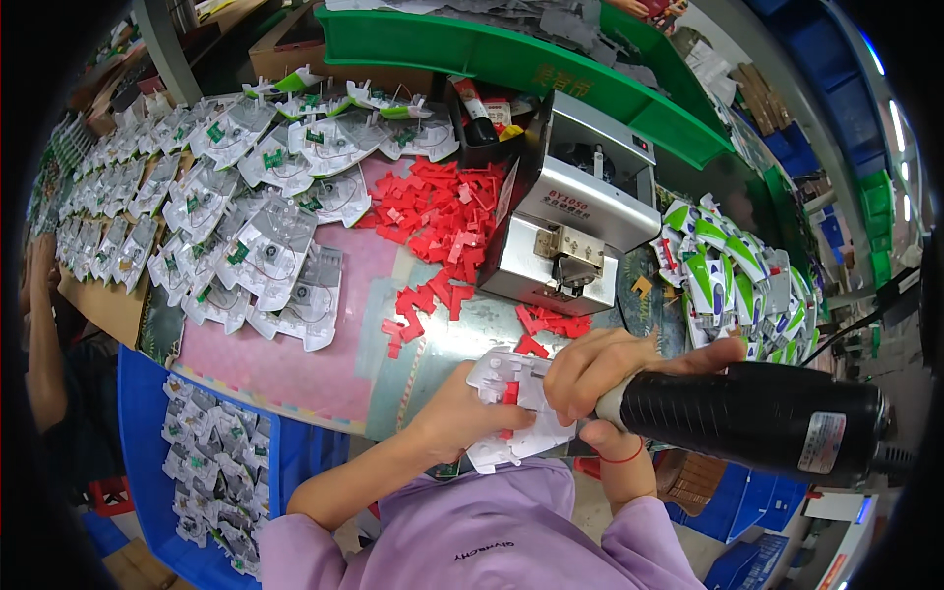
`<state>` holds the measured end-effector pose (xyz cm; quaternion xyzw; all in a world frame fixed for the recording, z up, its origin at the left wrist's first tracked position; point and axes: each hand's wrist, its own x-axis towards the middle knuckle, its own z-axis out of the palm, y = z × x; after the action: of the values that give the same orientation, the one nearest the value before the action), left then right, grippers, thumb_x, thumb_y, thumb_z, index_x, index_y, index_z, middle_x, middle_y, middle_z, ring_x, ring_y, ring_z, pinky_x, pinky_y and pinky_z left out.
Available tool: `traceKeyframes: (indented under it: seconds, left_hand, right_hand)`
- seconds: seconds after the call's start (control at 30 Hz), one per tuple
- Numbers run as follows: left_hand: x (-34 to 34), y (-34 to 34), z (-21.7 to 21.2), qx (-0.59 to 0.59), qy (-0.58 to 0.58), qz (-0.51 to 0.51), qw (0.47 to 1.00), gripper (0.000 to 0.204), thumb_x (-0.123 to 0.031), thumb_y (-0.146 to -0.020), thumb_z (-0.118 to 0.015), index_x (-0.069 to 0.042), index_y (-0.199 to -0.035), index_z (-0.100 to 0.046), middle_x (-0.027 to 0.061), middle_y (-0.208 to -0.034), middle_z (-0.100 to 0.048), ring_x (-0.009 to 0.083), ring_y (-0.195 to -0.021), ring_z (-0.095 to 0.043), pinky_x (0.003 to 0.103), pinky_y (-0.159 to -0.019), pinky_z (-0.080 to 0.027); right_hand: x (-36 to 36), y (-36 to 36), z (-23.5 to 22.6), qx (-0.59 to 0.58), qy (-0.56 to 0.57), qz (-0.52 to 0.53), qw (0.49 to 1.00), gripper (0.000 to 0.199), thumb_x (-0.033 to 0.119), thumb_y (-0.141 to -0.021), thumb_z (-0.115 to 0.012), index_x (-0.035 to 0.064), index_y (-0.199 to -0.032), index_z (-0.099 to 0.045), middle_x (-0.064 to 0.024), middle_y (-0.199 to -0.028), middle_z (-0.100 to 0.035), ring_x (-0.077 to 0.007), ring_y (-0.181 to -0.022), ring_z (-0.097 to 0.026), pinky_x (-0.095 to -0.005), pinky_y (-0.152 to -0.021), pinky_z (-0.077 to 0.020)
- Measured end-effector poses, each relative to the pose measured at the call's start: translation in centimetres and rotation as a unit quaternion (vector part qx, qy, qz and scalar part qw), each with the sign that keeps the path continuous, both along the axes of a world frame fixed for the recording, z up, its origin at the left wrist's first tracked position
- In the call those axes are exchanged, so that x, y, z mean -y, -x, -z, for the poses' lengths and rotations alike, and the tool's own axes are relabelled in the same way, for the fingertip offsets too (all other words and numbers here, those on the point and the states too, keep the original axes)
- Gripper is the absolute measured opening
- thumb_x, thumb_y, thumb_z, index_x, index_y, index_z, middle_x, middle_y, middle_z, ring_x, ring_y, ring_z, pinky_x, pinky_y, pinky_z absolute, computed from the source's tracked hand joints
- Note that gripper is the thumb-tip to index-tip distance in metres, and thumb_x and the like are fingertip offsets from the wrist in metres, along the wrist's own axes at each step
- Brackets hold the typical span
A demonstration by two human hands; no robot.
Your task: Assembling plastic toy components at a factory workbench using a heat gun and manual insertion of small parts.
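My left hand [460, 409] grips a white plastic housing [500, 370] by its left side, thumb lying across it, close in front of my body. A small red plastic piece [510, 393] sits in the housing. In my right hand [602, 366] is a black electric screwdriver [747, 418], lying almost level with its body to the right. Its front end points toward the housing; my fingers hide the tip, so whether it touches a screw cannot be made out. Loose red plastic pieces [442, 211] lie heaped on the table beyond my hands.
A silver screw feeder [590, 187] stands beyond my right hand. Many white housings with green circuit boards [280, 241] cover the table's left. White-and-green shells [723, 270] pile up at right. A long green bin [442, 49] spans the back; a blue crate [147, 462] stands lower left.
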<state>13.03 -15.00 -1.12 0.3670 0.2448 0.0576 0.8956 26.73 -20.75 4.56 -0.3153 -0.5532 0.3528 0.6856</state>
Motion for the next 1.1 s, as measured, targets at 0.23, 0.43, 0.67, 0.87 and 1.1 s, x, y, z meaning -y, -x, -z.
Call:
traceKeyframes:
  seconds: [0.23, 0.43, 0.67, 0.87, 1.1]
  left_hand:
    - [0.0, -0.4, 0.5, 0.001, -0.078, -0.03, 0.996, 0.029, 0.001, -0.066, -0.065, 0.003, -0.094, -0.057, 0.0037, -0.076, -0.06, 0.0092, -0.066, -0.055, 0.024, -0.058, -0.045]
    - [-0.5, 0.3, 2.7, -0.02, -0.067, -0.102, 0.992, 0.032, -0.001, -0.068, -0.064, 0.004, -0.099, -0.056, 0.006, -0.081, -0.061, 0.0105, -0.066, -0.058, 0.024, -0.056, -0.047]
    - [-1.0, 0.4, 2.2, -0.021, -0.014, -0.133, 0.991, 0.046, 0.008, -0.067, -0.06, 0.004, -0.111, -0.048, 0.0124, -0.094, -0.06, 0.0192, -0.082, -0.061, 0.03, -0.07, -0.051]
    - [-0.7, 0.2, 3.0, -0.024, -0.027, -0.169, 0.985, 0.038, 0.003, -0.067, -0.063, 0.003, -0.103, -0.053, 0.0075, -0.083, -0.06, 0.0131, -0.07, -0.059, 0.026, -0.059, -0.05]
    - [-0.6, -0.2, 1.7, -0.03, 0.015, -0.19, 0.981, 0.036, 0.003, -0.066, -0.064, 0.002, -0.1, -0.051, 0.009, -0.086, -0.06, 0.0165, -0.071, -0.06, 0.029, -0.063, -0.051]
  right_hand:
    - [-1.2, -2.8, 1.6, 0.087, -0.065, 0.02, 0.994, 0.032, 0.021, -0.073, -0.07, 0.0053, -0.095, -0.053, -0.0087, -0.061, -0.054, -0.0171, -0.048, -0.051, -0.0279, -0.048, -0.0442]
    - [-3.0, -3.7, 1.0, 0.038, -0.053, 0.154, 0.986, 0.02, 0.015, -0.076, -0.064, 0.0017, -0.074, -0.049, -0.007, -0.062, -0.051, -0.0133, -0.049, -0.048, -0.0246, -0.048, -0.0418]
    - [-4.4, -4.3, 1.9, 0.061, 0.031, 0.265, 0.962, 0.008, -0.004, -0.073, -0.058, -0.0008, -0.075, -0.051, -0.0047, -0.061, -0.052, -0.0087, -0.049, -0.05, -0.0209, -0.046, -0.0412]
    - [-2.5, -2.6, 2.0, -0.067, 0.083, 0.138, 0.985, 0.011, 0.004, -0.074, -0.06, -0.0014, -0.077, -0.05, -0.0072, -0.059, -0.05, -0.0133, -0.05, -0.05, -0.025, -0.048, -0.0424]
    - [0.5, -1.6, 2.4, -0.01, 0.005, -0.113, 0.993, 0.037, 0.006, -0.075, -0.063, 0.0029, -0.108, -0.045, -0.0089, -0.066, -0.054, -0.0186, -0.056, -0.054, -0.0293, -0.053, -0.0438]
